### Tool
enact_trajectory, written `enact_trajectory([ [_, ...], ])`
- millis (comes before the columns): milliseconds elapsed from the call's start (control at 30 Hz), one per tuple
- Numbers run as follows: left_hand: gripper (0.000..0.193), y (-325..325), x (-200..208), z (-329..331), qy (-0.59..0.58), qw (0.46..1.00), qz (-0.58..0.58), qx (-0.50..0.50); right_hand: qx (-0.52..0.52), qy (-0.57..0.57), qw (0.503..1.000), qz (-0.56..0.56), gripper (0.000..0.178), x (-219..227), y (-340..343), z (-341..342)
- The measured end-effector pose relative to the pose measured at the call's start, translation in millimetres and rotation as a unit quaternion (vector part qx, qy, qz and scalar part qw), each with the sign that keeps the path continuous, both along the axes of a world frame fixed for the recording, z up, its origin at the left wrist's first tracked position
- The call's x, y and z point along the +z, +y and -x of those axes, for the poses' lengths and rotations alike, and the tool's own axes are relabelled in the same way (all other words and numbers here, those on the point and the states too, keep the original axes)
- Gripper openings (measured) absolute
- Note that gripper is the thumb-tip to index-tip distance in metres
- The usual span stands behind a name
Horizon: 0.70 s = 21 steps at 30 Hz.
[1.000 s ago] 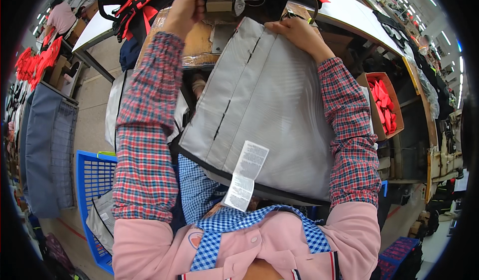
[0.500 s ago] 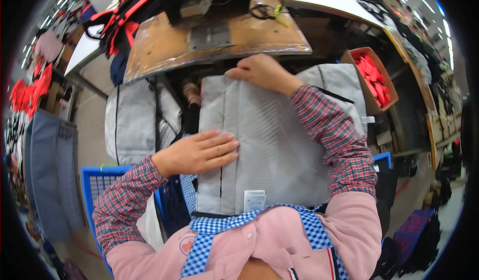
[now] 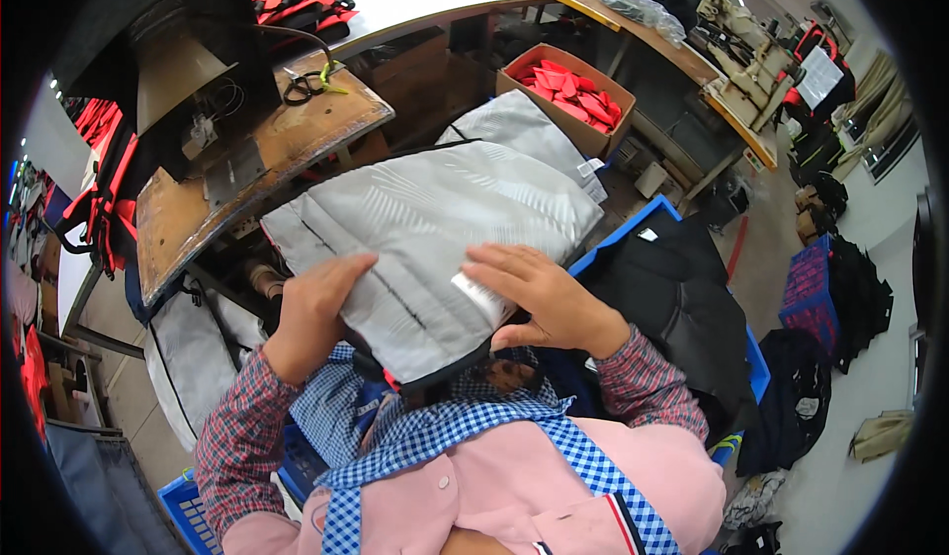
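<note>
A grey fabric piece (image 3: 425,229), sewn, with a shiny stripe pattern, dark slits along its left side and a black-trimmed near edge, lies tilted over my lap. My left hand (image 3: 314,308) is closed on its left edge, the thumb side on top and the other fingers partly hidden. On the near right part my right hand (image 3: 544,298) rests with fingers stretched over the cloth and thumb apart, beside a white label (image 3: 481,298). A second grey piece (image 3: 524,125) lies beyond it, and more grey pieces (image 3: 188,357) hang at the left.
A worn wooden worktable (image 3: 326,120) carries black-handled scissors (image 3: 301,87) and a dark machine (image 3: 213,51). Behind stands a carton (image 3: 618,130) of red pieces. Black padded fabric (image 3: 672,308) lies over a blue plastic crate (image 3: 756,367) at my right.
The view has swung to the right. The grey piece has turned and tilted. My right hand has left its far edge for the near right; my left hand has gone from lying flat to gripping the edge.
</note>
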<state>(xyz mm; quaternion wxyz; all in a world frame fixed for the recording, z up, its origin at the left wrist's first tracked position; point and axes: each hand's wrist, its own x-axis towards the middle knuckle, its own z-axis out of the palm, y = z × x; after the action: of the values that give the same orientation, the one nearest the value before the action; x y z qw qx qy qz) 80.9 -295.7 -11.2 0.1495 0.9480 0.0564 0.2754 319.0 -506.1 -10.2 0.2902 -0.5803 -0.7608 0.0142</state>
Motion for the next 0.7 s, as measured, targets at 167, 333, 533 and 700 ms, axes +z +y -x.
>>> enact_trajectory([
  [167,0.048,-33,36,-55,-0.112,0.992,0.045,-0.026,-0.073,-0.042,0.967,-0.241,0.073,-23,-26,1],
  [333,0.045,-45,93,-83,-0.198,0.975,0.08,-0.065,-0.152,-0.115,0.9,-0.391,0.046,3,-45,2],
  [533,0.026,-68,157,-107,-0.293,0.954,0.021,-0.064,-0.368,-0.069,0.735,-0.566,0.054,98,-52,-28],
  [700,0.019,-58,178,-73,-0.377,0.921,0.087,-0.043,-0.264,-0.022,0.813,-0.518,0.028,216,-10,-31],
])
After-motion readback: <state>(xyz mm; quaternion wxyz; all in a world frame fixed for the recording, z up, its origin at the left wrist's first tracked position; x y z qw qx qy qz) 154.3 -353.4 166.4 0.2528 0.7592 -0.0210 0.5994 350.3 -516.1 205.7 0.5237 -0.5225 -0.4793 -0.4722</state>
